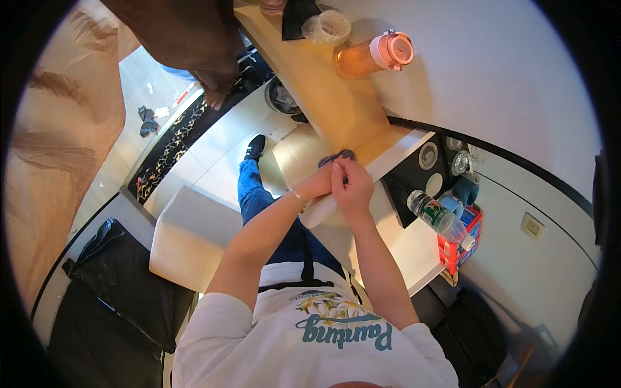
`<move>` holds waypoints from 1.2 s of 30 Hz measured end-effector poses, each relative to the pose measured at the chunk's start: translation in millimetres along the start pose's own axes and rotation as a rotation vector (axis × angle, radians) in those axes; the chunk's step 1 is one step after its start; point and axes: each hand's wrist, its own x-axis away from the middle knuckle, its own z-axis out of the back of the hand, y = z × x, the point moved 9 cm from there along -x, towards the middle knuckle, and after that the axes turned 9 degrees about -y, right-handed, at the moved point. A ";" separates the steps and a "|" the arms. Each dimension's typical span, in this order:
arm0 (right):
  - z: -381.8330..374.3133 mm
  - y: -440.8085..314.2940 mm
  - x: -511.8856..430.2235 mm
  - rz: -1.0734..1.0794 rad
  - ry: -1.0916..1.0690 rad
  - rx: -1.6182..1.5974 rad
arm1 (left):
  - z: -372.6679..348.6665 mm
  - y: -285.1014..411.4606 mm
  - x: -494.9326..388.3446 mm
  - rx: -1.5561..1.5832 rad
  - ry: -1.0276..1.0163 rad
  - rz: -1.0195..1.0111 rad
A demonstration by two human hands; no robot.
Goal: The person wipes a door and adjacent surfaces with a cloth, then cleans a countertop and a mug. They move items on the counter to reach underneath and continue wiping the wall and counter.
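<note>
My left hand [320, 180] has its fingers on a bunched grey cloth [335, 157] at the corner of a wood-toned shelf [349, 102]. A thin bracelet [297, 195] circles that wrist. Directly beside it, my right hand [354, 186] has bent fingers that touch the left hand. What lies between its fingertips is hidden. Both hands are over the rounded white end [322, 213] of a ledge.
Up the shelf are a pink-capped bottle [373, 53] and a clear plastic bowl [327, 28]. To the right are a black tray [405, 189], a clear plastic bottle [439, 218], blue cups [465, 190] and a red package [451, 252]. A pale stool [194, 237] stands left; a bin [283, 94] is ahead.
</note>
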 end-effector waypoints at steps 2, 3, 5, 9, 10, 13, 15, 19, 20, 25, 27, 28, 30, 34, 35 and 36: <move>4.6 7.7 -3.8 -0.050 0.018 -0.006 | 9.8 20.9 -7.9 -0.185 0.104 -0.101; 8.6 15.4 -6.5 -0.103 0.044 -0.034 | 13.4 25.0 -10.4 -0.093 0.117 -0.092; 15.2 30.3 -14.9 -0.190 0.081 -0.038 | 6.3 27.7 -4.4 0.167 0.096 -0.011; 29.7 56.7 -35.0 -0.289 0.164 -0.059 | 4.6 51.3 -3.5 -0.010 0.229 -0.075; 30.0 62.8 -35.2 -0.337 0.168 -0.094 | 4.9 57.1 -6.5 -0.066 0.247 -0.146; 29.5 63.9 -35.0 -0.361 0.172 -0.117 | 11.4 37.4 -20.1 -0.518 0.199 0.017; 28.3 60.0 -34.2 -0.355 0.170 -0.128 | 19.1 20.6 -33.6 -0.820 0.103 0.135; 25.6 44.1 -41.5 -0.299 0.082 0.094 | 23.4 8.4 -65.9 -1.185 -0.101 0.172; 25.7 42.5 -43.0 -0.293 0.081 0.093 | 28.2 6.5 -76.8 -1.222 -0.113 0.180; 23.5 47.8 -48.7 -0.391 0.005 0.193 | 34.4 8.2 -129.9 -1.487 0.023 0.036; 20.1 49.5 -50.6 -0.412 -0.050 0.220 | 36.5 6.8 -148.2 -1.425 0.049 0.006; 20.0 49.6 -50.9 -0.418 -0.054 0.229 | 36.8 3.0 -156.4 -1.404 0.023 0.020; 19.5 50.9 -50.6 -0.435 -0.062 0.240 | 38.0 1.2 -162.0 -1.375 0.019 0.015; 15.7 53.7 -50.8 -0.456 -0.115 0.297 | 44.0 11.2 -133.7 -1.376 0.121 -0.006; 13.3 55.4 -50.2 -0.467 -0.144 0.309 | 44.4 11.5 -118.8 -1.372 0.137 0.022; 11.6 56.9 -50.0 -0.478 -0.169 0.322 | 48.5 13.2 -103.4 -1.327 0.180 0.052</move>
